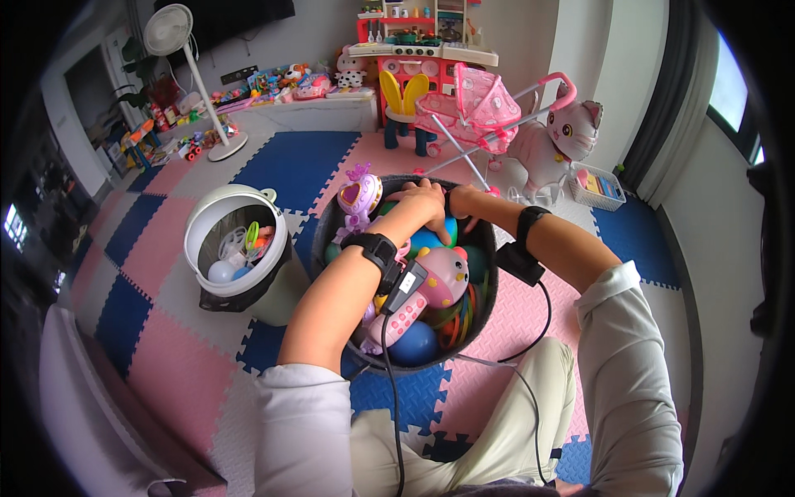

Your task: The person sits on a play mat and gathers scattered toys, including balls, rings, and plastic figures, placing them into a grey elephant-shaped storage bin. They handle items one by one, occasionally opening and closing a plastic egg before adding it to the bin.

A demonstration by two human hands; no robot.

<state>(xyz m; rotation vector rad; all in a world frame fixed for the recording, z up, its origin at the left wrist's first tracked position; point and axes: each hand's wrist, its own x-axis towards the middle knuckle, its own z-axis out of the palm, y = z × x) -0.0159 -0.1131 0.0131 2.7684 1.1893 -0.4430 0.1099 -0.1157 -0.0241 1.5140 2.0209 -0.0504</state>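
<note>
In front of me stands a dark grey round basket [494, 282] heaped with toys. My left hand [427, 202] reaches over its far part, thumb resting by a blue-green ball [428, 237]. Beside it, my right hand [461, 202] dips in at the far rim, its fingers mostly hidden. Whether either hand grips anything cannot be told. Below my left wrist lies a pink animal-headed toy [442, 276] with a button handle. A purple crowned wand toy [359, 196] leans at the left rim. A blue ball [413, 343] and colourful rings [459, 320] lie near me.
A white-rimmed bin [194, 239] with a black liner holds small toys and balls at left. Beyond the basket stand a pink doll stroller [475, 115], a cat balloon [546, 149] and a white storage basket [597, 186]. Cables [394, 397] hang from my wrist devices. Foam mats [180, 335] cover the floor.
</note>
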